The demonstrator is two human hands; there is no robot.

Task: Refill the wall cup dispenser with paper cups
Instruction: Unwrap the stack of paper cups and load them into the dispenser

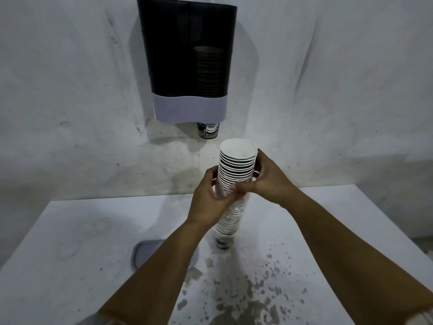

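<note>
A tall stack of white paper cups (pixel 236 160) in a clear plastic sleeve stands upright over the table, mouths up. My left hand (pixel 208 198) grips its middle from the left. My right hand (pixel 264 181) closes on it from the right, thumb across the front. On the wall above hangs the dark cup dispenser (pixel 187 55) with a pale lilac lower band. A faint column of cups shows through its right side, and one printed cup (pixel 208 130) pokes out of the bottom.
The white table (pixel 70 254) runs up to the scuffed wall. A grey dispenser lid (pixel 150 252) lies flat on it under my left forearm. Dark worn patches mark the table's near right part.
</note>
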